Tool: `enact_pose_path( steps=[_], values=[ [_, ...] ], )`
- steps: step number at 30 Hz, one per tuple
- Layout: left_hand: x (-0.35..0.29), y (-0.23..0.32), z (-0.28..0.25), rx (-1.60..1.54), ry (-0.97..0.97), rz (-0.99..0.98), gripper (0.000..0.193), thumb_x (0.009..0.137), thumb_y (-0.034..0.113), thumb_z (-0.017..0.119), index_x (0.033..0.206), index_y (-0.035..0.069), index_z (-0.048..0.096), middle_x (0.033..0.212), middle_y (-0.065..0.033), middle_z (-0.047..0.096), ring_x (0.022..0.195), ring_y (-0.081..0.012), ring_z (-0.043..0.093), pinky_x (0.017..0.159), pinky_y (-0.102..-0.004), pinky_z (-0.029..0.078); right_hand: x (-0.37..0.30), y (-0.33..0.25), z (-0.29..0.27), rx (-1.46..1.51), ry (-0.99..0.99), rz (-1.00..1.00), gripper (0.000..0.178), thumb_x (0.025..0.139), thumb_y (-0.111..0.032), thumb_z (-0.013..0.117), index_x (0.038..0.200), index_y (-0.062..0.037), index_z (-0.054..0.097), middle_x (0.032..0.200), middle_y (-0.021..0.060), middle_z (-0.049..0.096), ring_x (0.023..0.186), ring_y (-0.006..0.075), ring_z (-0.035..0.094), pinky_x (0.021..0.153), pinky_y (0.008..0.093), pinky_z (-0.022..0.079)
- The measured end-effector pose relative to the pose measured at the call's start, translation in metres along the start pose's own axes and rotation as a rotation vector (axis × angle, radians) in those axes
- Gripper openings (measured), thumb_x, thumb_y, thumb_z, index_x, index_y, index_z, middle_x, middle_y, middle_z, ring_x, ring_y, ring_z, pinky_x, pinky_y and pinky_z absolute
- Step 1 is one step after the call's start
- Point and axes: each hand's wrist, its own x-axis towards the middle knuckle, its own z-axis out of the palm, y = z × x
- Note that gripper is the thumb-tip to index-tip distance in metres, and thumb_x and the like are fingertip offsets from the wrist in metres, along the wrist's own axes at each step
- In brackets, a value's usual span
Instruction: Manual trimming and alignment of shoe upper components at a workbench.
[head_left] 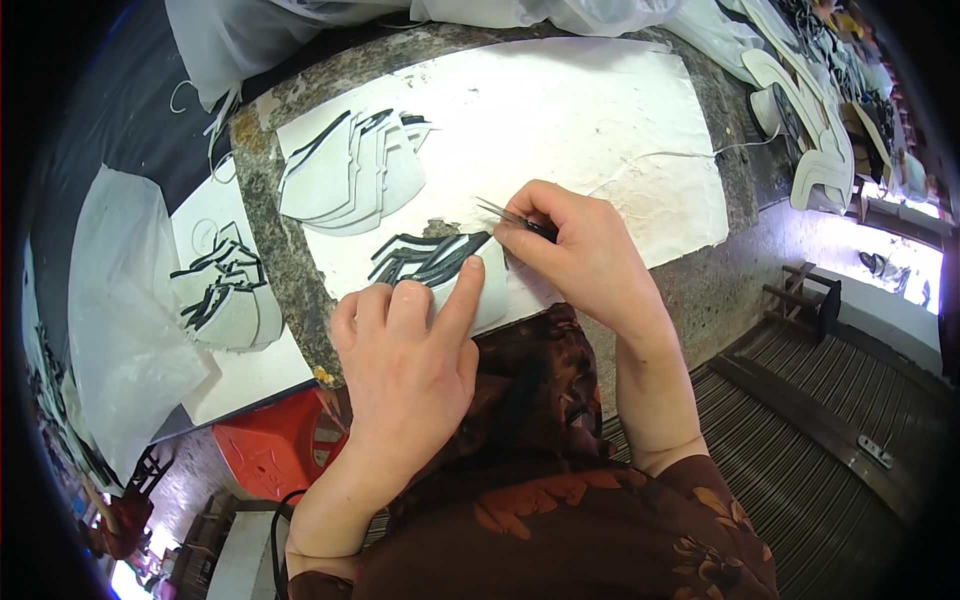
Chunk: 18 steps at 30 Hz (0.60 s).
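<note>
One slim pointed tool (538,226) in my right grip (575,245), pale pieces (492,292) under my left grip (405,345)

In the head view, my right grip pinches the tool between thumb and fingers, its thin metal tip pointing up and leftward. My left grip has its fingers spread, pressing the pale pieces down; the index fingertip touches their dark edging (455,256). These pieces lie at the near side of the white sheet (600,120) on the worktop (262,160). Beyond them, to the left, rests a fanned stack (402,185) of similar pieces.
</note>
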Motion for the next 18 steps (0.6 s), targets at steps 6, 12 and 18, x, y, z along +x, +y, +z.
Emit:
enact_pose_path(
  steps=[6, 12, 18],
  values=[
    [-0.002, -0.002, 0.005, -0.010, 0.041, 0.014, 0.061, 0.076, 0.008, 0.071, 0.135, 0.020, 0.067, 0.096, -0.0048, 0.047, 0.094, -0.0274, 0.049, 0.089, -0.0448, 0.039, 0.002, 0.001, 0.000, 0.006, -0.041, 0.074, 0.021, 0.090, -0.022, 0.069, 0.094, -0.0013, 0.068, 0.078, 0.0109, 0.068, 0.072, 0.0241, 0.061, 0.067, 0.0354, 0.049],
    [-0.003, -0.001, 0.008, -0.006, 0.073, 0.015, 0.060, 0.076, 0.007, 0.070, 0.134, 0.019, 0.069, 0.099, -0.0054, 0.049, 0.096, -0.0281, 0.049, 0.089, -0.0441, 0.040, 0.004, 0.004, 0.005, -0.062, -0.024, 0.038, 0.023, 0.091, -0.026, 0.067, 0.093, -0.0033, 0.069, 0.079, 0.0150, 0.069, 0.073, 0.0340, 0.066, 0.069, 0.0410, 0.051],
    [-0.012, -0.006, 0.017, -0.131, 0.141, -0.072, 0.056, 0.076, 0.004, 0.068, 0.131, 0.011, 0.070, 0.106, -0.0075, 0.054, 0.098, -0.0284, 0.052, 0.088, -0.0430, 0.043, 0.002, 0.009, -0.016, 0.436, -0.222, 0.296, 0.023, 0.096, -0.025, 0.068, 0.091, -0.0025, 0.069, 0.073, -0.0013, 0.062, 0.066, 0.0087, 0.054, 0.061, 0.0263, 0.043]
  ],
)
